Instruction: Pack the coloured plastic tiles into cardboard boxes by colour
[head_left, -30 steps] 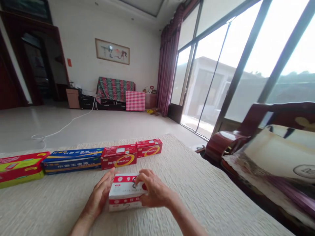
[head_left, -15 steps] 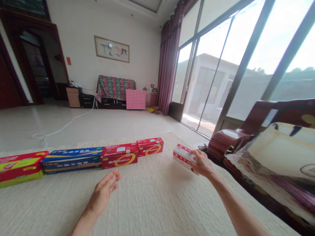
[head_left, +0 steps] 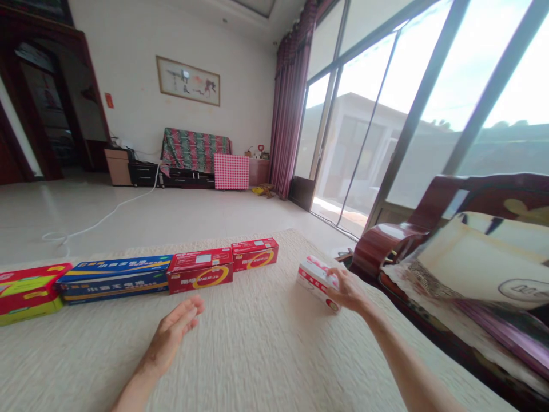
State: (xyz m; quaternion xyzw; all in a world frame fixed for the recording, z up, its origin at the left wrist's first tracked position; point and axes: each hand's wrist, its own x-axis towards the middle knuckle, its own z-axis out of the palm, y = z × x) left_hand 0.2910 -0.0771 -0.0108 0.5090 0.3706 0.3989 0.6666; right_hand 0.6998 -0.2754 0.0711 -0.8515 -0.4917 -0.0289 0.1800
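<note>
On the right, my right hand (head_left: 350, 293) grips the near end of a white and red carton (head_left: 312, 281), thumb and fingers around its edges. The carton sits at an angle on or just above the cream cloth (head_left: 257, 355); I cannot tell if it touches. My left hand (head_left: 174, 329) is empty, fingers stretched out, over the cloth in front of a larger red box (head_left: 201, 271). That box stands in a row between a smaller red box (head_left: 255, 253) and a long blue box (head_left: 115, 278). At the row's left end is a red and green box (head_left: 30, 294), cut by the frame.
A dark wooden sofa (head_left: 386, 246) with a cream cushion (head_left: 493, 257) borders the right side. Glass doors (head_left: 364, 143) stand behind it. Beyond the cloth, a white cable (head_left: 107, 214) lies on the tiled floor, leading to a low cabinet (head_left: 189, 180).
The white and red carton has turned slightly in my right hand, showing more of its long side and near end. My view has shifted a little to the right. My left hand keeps its pose.
</note>
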